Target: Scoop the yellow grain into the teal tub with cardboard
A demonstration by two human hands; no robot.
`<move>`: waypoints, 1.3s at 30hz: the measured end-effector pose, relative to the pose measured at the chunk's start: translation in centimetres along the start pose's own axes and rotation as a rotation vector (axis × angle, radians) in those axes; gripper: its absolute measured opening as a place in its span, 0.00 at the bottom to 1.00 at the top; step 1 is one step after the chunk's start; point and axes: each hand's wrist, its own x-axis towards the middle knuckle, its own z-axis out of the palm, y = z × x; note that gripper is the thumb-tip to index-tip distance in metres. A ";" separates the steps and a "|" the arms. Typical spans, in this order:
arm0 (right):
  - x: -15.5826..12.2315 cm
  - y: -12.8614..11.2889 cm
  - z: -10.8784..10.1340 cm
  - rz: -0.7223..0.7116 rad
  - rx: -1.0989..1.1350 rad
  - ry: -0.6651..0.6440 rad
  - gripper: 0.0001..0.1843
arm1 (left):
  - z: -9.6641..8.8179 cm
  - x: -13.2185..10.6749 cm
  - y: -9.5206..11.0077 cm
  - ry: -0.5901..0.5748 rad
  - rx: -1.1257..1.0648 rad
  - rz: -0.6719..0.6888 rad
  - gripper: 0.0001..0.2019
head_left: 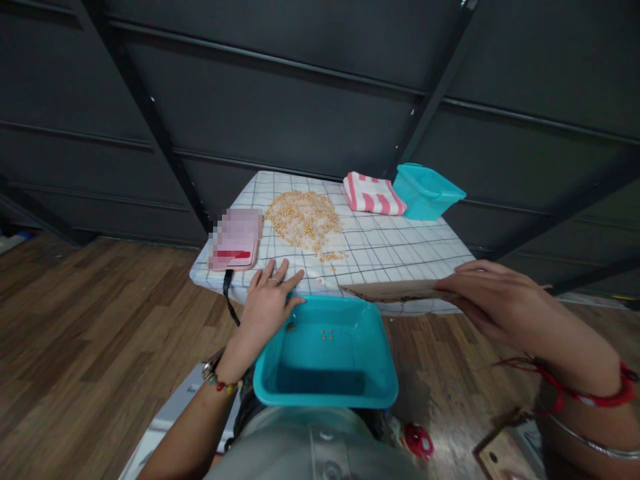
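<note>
My left hand [270, 300] lies with its fingers spread across the table's front edge, its thumb at the rim of a turquoise tub [388, 353]. A few yellow kernels rest on the tub's floor, which sits below the table edge near my lap. In my right hand [490, 293] is a thin piece of cardboard [395, 291], held roughly level over the front of the table, its far end pointing left. Beyond both hands a spread pile of yellow kernels and whitish grains [305, 217] covers part of the checked tablecloth, with some kernels trailing toward me.
A pink phone-like device [237, 237], partly pixelated, lies at the table's left with a black cable [227, 293]. At the back right are a folded pink-and-white striped cloth [373, 195] and a smaller turquoise container [425, 193]. Behind stands a dark panelled wall [280, 100].
</note>
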 end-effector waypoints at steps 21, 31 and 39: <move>0.9 1.3 2.1 -0.004 -0.093 0.057 0.11 | 0.1 -0.1 -0.1 0.023 0.007 0.008 0.23; 1.6 1.5 2.6 0.025 -0.198 0.121 0.11 | -0.1 -0.2 -0.1 0.007 0.002 0.003 0.23; 4.2 2.0 5.1 0.100 -0.203 0.114 0.11 | -0.5 -0.3 0.0 0.008 0.001 0.012 0.23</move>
